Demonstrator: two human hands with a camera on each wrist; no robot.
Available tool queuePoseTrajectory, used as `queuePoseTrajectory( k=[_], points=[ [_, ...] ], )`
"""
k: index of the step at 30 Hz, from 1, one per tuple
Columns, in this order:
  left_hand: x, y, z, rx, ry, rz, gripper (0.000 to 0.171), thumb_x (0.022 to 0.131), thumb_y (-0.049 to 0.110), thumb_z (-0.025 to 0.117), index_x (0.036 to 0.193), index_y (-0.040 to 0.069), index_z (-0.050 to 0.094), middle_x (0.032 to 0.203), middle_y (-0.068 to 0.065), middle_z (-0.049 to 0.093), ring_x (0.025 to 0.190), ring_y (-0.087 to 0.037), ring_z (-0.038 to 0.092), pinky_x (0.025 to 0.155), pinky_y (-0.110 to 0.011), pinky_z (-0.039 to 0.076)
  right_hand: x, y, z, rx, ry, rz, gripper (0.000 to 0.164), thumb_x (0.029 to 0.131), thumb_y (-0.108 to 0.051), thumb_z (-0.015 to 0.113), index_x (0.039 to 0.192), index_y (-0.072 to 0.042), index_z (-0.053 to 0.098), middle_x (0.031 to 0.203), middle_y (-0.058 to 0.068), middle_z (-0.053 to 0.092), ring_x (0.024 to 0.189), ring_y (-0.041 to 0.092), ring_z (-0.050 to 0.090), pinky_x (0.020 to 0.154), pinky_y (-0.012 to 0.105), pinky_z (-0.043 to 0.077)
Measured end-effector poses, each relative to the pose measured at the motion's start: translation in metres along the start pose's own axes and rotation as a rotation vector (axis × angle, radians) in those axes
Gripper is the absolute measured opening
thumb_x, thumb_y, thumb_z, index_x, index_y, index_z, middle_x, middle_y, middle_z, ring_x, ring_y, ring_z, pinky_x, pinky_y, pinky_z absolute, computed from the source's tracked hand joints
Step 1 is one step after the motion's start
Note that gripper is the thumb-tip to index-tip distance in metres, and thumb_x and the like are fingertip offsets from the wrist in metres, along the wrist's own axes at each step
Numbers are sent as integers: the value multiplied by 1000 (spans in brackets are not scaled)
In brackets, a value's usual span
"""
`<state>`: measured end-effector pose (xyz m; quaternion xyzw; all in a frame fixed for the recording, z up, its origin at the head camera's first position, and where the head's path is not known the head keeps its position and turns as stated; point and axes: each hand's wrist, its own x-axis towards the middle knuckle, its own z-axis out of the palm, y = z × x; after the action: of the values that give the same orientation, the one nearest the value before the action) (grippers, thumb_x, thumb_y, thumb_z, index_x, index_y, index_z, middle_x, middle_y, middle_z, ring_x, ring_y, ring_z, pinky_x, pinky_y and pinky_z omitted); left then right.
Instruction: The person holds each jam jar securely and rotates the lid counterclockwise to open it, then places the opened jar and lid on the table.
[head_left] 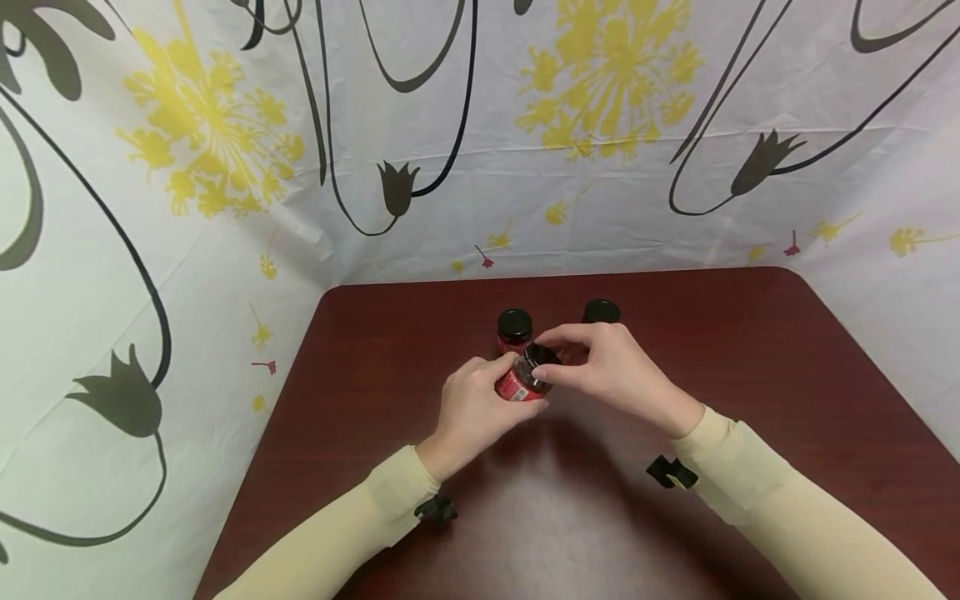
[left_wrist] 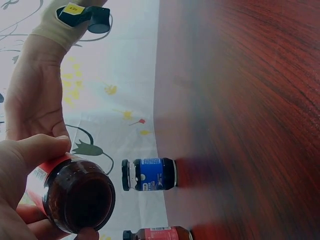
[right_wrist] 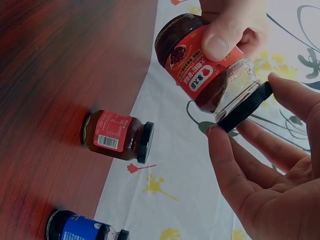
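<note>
A glass jar with a red label (head_left: 516, 385) is held tilted above the table. My left hand (head_left: 476, 408) grips its body, thumb over the label in the right wrist view. Dark contents fill the lower part of the jar (right_wrist: 200, 65); the glass near its neck is clear. My right hand (head_left: 615, 367) pinches the rim of the black lid (right_wrist: 245, 109) between thumb and finger. The lid sits on the jar's mouth; whether it is loose I cannot tell. In the left wrist view the jar's dark base (left_wrist: 87, 202) faces the camera.
Behind the hands, a second red-labelled jar (right_wrist: 112, 135) stands upright on the dark red wooden table (head_left: 390, 358). A blue-labelled jar (left_wrist: 152, 174) stands to its right, mostly hidden by my right hand in the head view. A patterned white cloth (head_left: 480, 183) hangs behind the table.
</note>
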<state>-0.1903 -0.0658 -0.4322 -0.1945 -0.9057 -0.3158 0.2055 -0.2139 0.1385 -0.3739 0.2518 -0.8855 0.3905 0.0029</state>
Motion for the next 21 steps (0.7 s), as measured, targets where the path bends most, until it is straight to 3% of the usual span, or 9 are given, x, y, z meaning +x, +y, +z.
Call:
queuePoseTrajectory(
  k=[21],
  points=[
    [-2, -6, 2, 25, 22, 25, 47, 63, 59, 70, 100, 32, 62, 73, 17, 49, 66, 4, 40, 48, -18, 36, 0, 0, 1, 32, -16, -13, 37, 72, -45, 72, 106, -33, 63, 87, -15, 63, 74, 4, 60, 62, 25, 49]
  ],
)
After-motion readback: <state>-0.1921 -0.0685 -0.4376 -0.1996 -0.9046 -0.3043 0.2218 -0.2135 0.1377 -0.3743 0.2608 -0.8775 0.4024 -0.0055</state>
